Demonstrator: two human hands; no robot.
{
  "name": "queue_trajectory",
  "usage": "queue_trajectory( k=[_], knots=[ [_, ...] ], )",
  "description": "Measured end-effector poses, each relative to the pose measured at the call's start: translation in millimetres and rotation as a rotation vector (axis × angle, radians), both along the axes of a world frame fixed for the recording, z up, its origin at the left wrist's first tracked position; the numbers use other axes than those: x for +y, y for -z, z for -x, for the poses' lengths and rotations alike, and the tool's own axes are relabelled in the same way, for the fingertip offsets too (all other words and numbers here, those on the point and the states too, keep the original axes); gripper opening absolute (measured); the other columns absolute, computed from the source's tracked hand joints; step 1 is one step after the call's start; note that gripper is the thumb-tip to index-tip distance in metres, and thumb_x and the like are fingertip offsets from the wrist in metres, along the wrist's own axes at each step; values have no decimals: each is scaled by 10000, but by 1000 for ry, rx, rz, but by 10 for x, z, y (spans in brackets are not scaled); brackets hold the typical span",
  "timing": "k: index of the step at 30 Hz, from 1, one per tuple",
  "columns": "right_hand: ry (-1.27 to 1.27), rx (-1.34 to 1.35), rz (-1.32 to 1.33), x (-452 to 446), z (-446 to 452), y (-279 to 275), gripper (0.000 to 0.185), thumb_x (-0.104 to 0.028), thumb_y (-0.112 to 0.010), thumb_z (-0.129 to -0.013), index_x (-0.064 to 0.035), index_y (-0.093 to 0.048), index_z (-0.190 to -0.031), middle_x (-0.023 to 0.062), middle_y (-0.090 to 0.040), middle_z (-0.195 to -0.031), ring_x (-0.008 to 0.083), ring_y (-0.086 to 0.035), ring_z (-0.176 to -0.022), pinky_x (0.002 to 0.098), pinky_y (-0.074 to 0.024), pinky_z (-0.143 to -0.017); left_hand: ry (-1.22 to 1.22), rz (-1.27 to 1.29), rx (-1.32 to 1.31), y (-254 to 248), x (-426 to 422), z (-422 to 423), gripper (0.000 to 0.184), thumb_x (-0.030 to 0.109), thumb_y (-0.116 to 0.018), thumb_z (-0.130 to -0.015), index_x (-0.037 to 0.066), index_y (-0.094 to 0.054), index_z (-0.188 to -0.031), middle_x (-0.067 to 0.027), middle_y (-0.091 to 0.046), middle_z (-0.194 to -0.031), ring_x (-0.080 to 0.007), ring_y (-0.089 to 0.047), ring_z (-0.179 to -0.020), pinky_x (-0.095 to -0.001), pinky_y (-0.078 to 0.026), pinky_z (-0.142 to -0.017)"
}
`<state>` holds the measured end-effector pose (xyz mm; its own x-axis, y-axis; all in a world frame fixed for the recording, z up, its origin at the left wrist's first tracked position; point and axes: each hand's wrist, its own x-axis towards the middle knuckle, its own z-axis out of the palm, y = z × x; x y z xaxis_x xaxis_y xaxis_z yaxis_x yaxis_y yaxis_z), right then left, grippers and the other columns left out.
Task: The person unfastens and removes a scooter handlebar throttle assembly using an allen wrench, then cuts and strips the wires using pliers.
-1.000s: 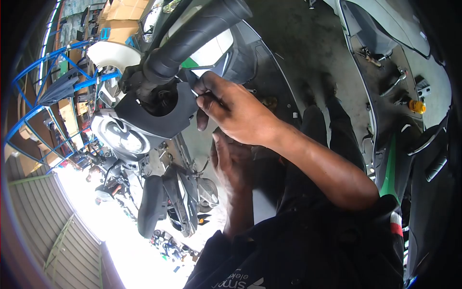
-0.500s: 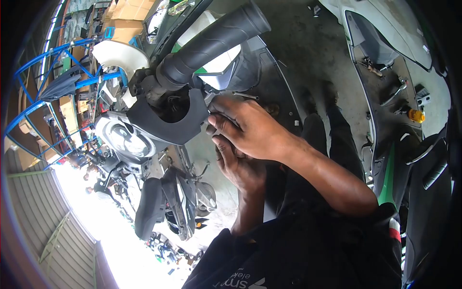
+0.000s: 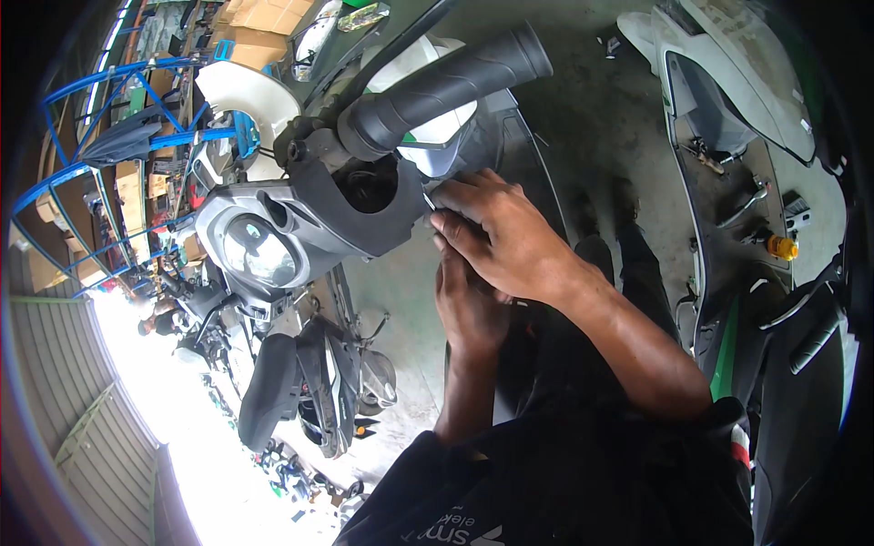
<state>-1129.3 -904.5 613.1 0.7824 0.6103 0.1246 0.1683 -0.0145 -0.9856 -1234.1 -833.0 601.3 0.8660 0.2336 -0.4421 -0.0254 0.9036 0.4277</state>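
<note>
Dark grey plastic cups a scooter's handlebar at a workshop, the cover [image 3: 369, 235] running lengthwise from its round headlight [image 3: 259, 250] toward a worker's hands. From the cover's notched edge, a black ribbed handgrip [image 3: 446, 91] slants outward, free end pointing away from the headlight. The right hand [image 3: 510, 232] curls its fingers just beside the cover's edge; the left hand [image 3: 469, 305] sits partly beneath it. Whether either hand grips anything, an onlooker cannot tell.

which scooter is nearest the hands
The one with the black handlebar grip above a round headlight; right hand and left hand are beside it. Other scooters stand farther off.
</note>
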Motion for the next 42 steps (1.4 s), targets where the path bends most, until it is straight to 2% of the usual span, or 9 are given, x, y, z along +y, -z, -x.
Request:
queue_trajectory(
  k=[4, 15, 18, 23, 28, 35, 38, 40, 42],
  knots=[
    [-2, 9, -13, 1, 7, 18, 163, -156, -596, -913, -38, -628, -1021, 137, -620, -989, 350, -535, -1024, 494, -389, -862, -71, -1407, 301, -111, -93, -21, 192, 156, -523, -984, -22, -588, -1022, -25, -617, -807, -80, -551, -672, -221, -451, -592],
    [13, -3, 29, 53, 41, -17, 170, -165, -609, -909, -39, -634, -1020, 139, -620, -990, 342, -540, -1035, 485, -390, -870, -265, -1595, 255, 64, -72, -42, 116, 93, -570, -964, -17, -599, -942, 6, -574, -718, -48, -498, -591, -214, -420, -543],
    [22, 52, 35, -9, 0, -16, 178, -181, -598, -915, -37, -635, -1013, 152, -618, -984, 346, -545, -1023, 479, -389, -873, 10, -19, 100, -36, -61, 0, 268, 288, -421, -1014, 111, -568, -878, 74, -473, -608, -38, -383, -409, -199, -321, -407],
    [40, 39, 62, 15, -47, -31, 180, -189, -589, -916, -21, -632, -963, 172, -615, -986, 352, -550, -1010, 483, -395, -877, 58, 422, -198, -39, -20, -21, 296, 296, -399, -1024, 98, -560, -874, 74, -468, -600, -44, -389, -410, -189, -316, -410],
    [19, 8, 55, 3, -42, -26, 165, -150, -605, -905, -10, -626, -990, 169, -619, -977, 354, -566, -974, 448, -433, -854, -56, -1473, 286, -10, -29, -2, 254, 229, -474, -1013, 31, -552, -876, -12, -523, -654, -50, -446, -517, -230, -360, -472],
    [43, 74, 33, -1, -11, -78, 168, -172, -604, -902, -18, -629, -964, 166, -617, -968, 366, -555, -978, 467, -420, -871, -247, -1802, 338, 26, -130, -27, 283, 212, -499, -1010, -15, -580, -860, -22, -592, -679, -52, -456, -569, -228, -368, -509],
    [34, 96, 23, 8, 0, -86, 172, -173, -611, -902, -11, -619, -960, 171, -616, -952, 367, -562, -951, 460, -433, -846, -293, -1303, 331, -128, -201, -71, 289, 207, -452, -1019, 30, -571, -824, 40, -516, -594, -39, -438, -512, -222, -367, -489],
    [31, 110, 11, 24, 5, -98, 175, -172, -614, -904, -5, -612, -957, 175, -616, -943, 369, -567, -934, 456, -442, -829, -181, -69, 56, -72, -101, -51, 303, 217, -406, -1020, 84, -538, -781, 87, -406, -545, -41, -408, -448, -220, -367, -462],
    [40, 162, 66, 18, -7, -157, 172, -158, -608, -910, 7, -596, -957, 190, -621, -934, 381, -573, -913, 460, -453, -804, -166, 274, -2, 50, -46, -69, 297, 233, -398, -1017, 113, -522, -775, 99, -362, -537, -42, -387, -428, -216, -360, -450]
  ],
)
